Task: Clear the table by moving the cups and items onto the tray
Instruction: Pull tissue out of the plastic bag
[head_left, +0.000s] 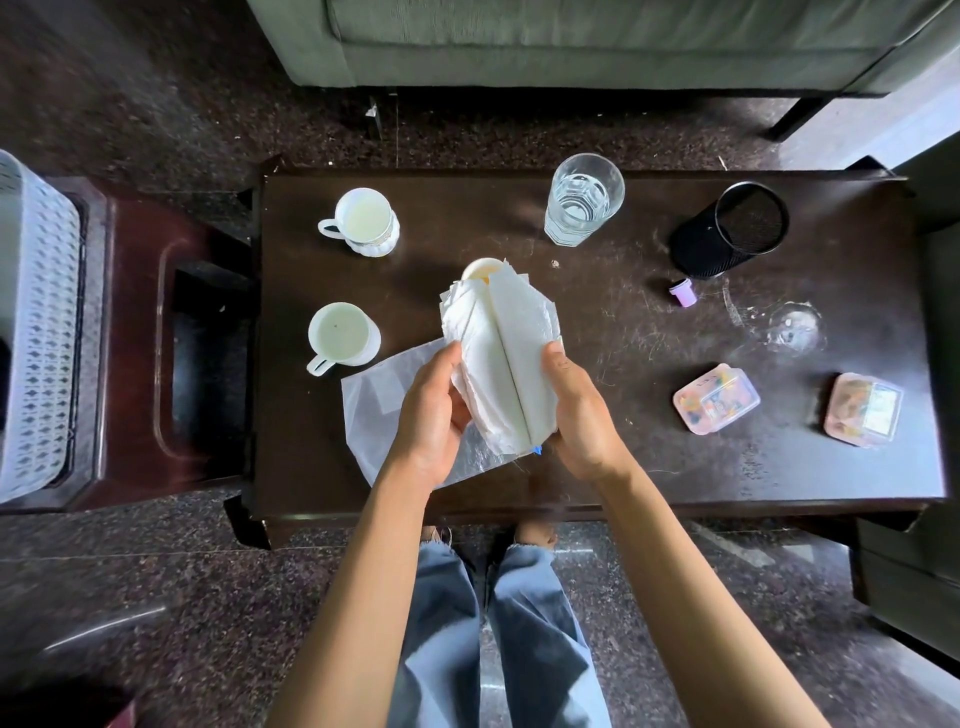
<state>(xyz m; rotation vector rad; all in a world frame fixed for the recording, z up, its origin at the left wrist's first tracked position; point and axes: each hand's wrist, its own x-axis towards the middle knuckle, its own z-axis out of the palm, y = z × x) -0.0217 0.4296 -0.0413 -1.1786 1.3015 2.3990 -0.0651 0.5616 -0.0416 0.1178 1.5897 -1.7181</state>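
While the left hand (428, 415) and the right hand (584, 421) gripped a stack of white napkins (511, 353) from either side, fingers curled round it, it sat raised just over the dark table (597, 467). Right under the stack lay a clear plastic wrapper (374, 410). Left of the stack stood a white cup (343, 335); well off to its right, two small plastic boxes (716, 399) (865, 409). Further right and back, a clear glass dish (795, 327) and a little purple cap (684, 292). Just behind the stack peeked another cup (480, 270), mostly hidden. Beyond it to the left, a third cup (363, 218); beyond to the right, a water glass (582, 200) and a black mesh holder (727, 231). Far left of the stack, off the table, waited the white tray (36, 332).
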